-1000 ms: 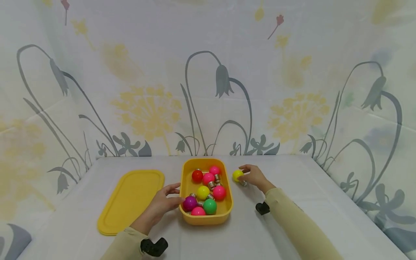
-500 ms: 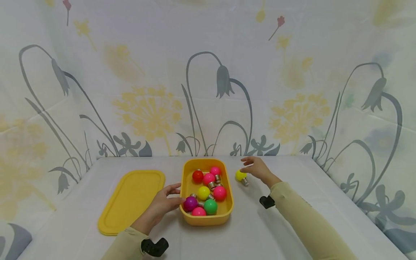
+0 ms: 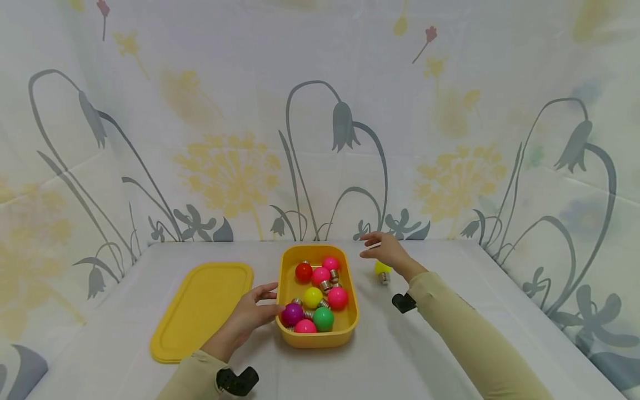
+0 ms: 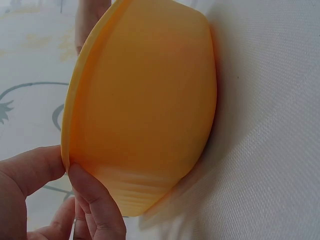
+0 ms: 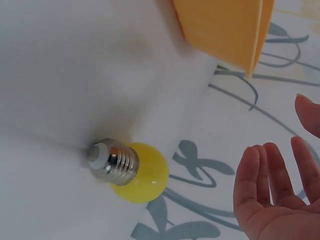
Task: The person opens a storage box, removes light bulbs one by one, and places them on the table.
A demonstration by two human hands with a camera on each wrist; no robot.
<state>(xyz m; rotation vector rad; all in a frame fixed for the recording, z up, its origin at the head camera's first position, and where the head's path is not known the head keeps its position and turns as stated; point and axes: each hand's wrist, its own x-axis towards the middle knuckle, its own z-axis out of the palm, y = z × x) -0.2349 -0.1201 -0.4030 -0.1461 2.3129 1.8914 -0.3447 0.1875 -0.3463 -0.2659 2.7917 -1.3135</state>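
Lying on the table (image 3: pixel 430 344) just right of the yellow tub (image 3: pixel 350 289), the yellow bulb (image 3: pixel 382 268) is sitting free beneath the right hand (image 3: pixel 387 253), whose fingers (image 5: pixel 265 175) are spread, gripping nothing; the left hand (image 3: pixel 247 318) is pinching the tub's rim, steadying it.

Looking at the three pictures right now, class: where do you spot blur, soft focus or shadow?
Head view: even, soft light and sharp throughout. Left wrist view: the yellow box fills the frame, its lower edge smeared, dark shadow beside it. Right wrist view: the yellow bulb is crisp, the right hand softer, the box corner blurred.
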